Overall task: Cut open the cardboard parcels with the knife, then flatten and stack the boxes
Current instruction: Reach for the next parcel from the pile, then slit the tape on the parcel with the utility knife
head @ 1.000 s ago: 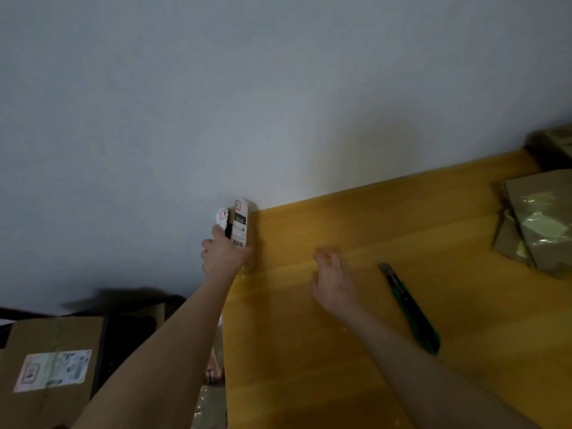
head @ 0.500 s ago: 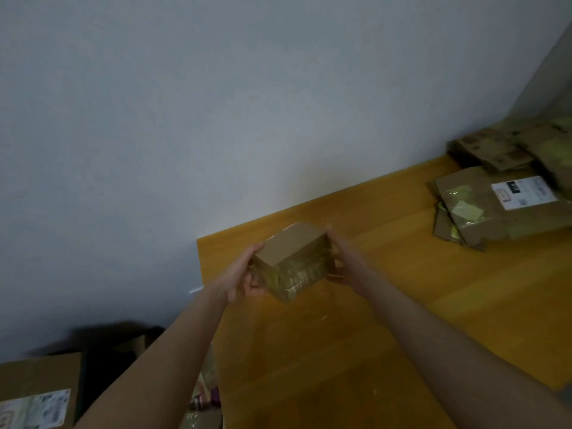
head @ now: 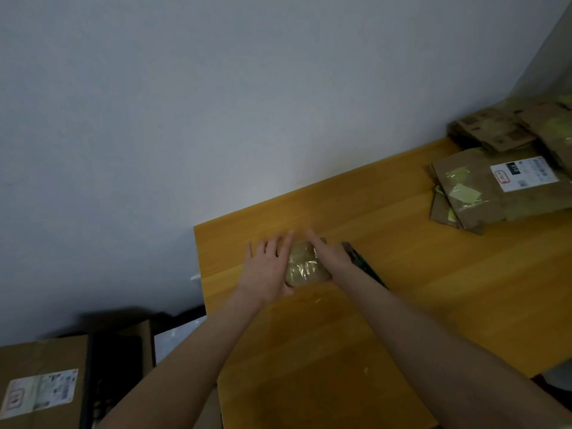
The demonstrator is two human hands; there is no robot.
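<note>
A small taped cardboard parcel [head: 305, 264] lies on the wooden table [head: 402, 274] near its far left corner. My left hand [head: 268, 267] lies flat against the parcel's left side, fingers straight. On the parcel's right side and top rests my right hand [head: 328, 253], its fingers extended. The green utility knife [head: 363, 264] lies on the table just right of my right wrist, partly hidden by it.
A stack of flattened cardboard boxes [head: 507, 187] with a white label sits at the table's far right, by the wall. On the floor at lower left stands a large labelled carton [head: 40, 385] next to a dark object.
The parcel, held up in both hands half a second ago, is now down on the table. Both hands have flattened against it. The knife is in view again.
</note>
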